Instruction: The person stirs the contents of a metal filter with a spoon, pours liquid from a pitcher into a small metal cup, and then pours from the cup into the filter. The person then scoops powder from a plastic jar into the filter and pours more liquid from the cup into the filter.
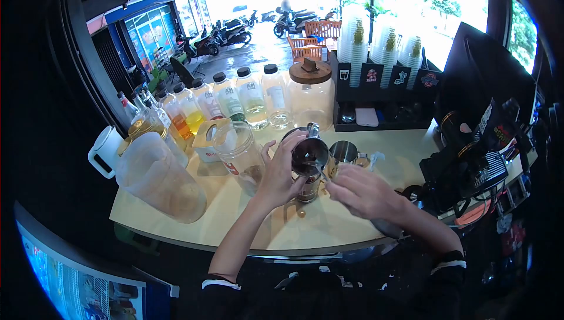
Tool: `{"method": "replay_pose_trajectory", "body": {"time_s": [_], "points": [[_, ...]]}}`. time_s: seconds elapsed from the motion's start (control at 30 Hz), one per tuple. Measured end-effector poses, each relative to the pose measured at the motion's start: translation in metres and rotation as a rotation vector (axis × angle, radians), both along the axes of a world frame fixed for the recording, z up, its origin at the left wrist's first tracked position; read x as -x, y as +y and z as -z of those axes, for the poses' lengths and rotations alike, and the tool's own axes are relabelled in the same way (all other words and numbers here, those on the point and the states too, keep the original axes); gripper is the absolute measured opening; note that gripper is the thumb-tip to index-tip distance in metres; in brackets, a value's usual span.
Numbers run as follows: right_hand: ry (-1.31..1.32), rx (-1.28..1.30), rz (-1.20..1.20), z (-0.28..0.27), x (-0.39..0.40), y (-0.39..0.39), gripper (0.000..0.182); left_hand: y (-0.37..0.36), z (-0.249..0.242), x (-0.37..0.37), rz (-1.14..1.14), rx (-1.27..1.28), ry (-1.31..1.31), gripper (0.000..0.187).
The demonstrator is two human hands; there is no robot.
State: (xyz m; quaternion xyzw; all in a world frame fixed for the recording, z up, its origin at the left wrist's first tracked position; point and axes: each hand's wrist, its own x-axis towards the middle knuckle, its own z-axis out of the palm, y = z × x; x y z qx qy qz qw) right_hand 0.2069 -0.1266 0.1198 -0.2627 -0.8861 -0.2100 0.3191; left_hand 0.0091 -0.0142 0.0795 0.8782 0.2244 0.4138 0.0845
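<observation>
My left hand is wrapped round a steel cup, tilted so that its dark inside faces me. Below its rim stands a small glass with dark contents. My right hand is closed on a thin metal spoon, whose far end reaches into the steel cup. Just behind my right hand is another steel cup. Left of my left hand stands an open clear plastic jar with something dark low inside.
Several black-capped bottles line the back of the counter, beside a wooden-lidded glass jar. A large pitcher stands left. Stacked plastic cups rise from a black holder. Dark equipment is at right.
</observation>
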Motion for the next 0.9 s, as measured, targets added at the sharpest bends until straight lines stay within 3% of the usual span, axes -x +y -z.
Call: {"method": "replay_pose_trajectory", "body": {"time_s": [0.2,0.4,0.47,0.57,0.9], "points": [[0.056,0.021,-0.033,-0.0032,-0.0027,0.0021,0.038,0.0006,-0.0027,0.0020,-0.016,-0.015,-0.014,0.086],[-0.037,-0.092,-0.015,-0.0035,0.0001,-0.0009,0.031,0.0004,0.0021,0.0016,-0.025,0.058,-0.057,0.086],[-0.177,-0.215,0.035,-0.0015,0.0036,-0.0018,0.030,0.0007,0.0013,0.0021,-0.016,0.064,-0.071,0.086],[-0.289,-0.157,0.036,0.0019,0.0018,-0.0016,0.029,0.0022,0.0035,0.0010,-0.016,0.063,-0.079,0.085],[-0.042,0.010,-0.016,0.0056,0.0008,0.0000,0.039,0.0012,0.0038,0.0032,0.018,0.080,-0.074,0.086]]}}
